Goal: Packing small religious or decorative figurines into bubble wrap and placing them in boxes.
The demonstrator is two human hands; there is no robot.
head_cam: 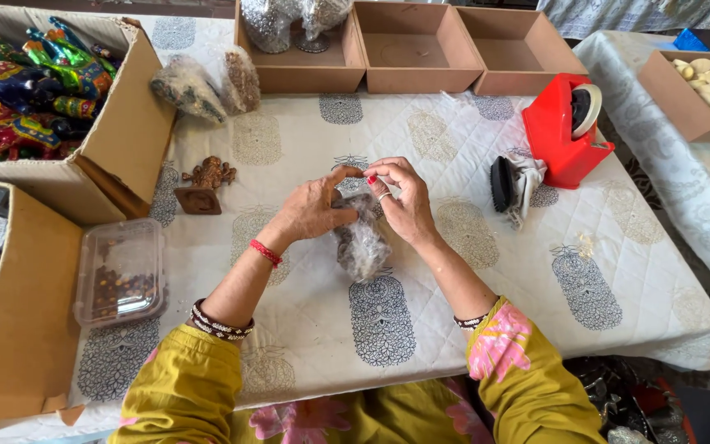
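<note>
Over the middle of the table both my hands hold a small item wrapped in clear bubble wrap [361, 242]. My left hand [315, 207] grips its left side, thumb and forefinger raised at the top. My right hand [404, 201] pinches the wrap's top edge, fingertips meeting those of the left. What is inside the wrap is dark and hard to make out. A small brown carved figure [209, 173] and a square brown base [198, 200] lie to the left of my hands.
A red tape dispenser [567, 127] and a black tape roll [504, 184] stand to the right. Three brown trays [415, 78] line the far edge. A cardboard box [117, 140] of colourful figurines, wrapped bundles [191, 86] and a clear plastic tub [121, 275] sit at left.
</note>
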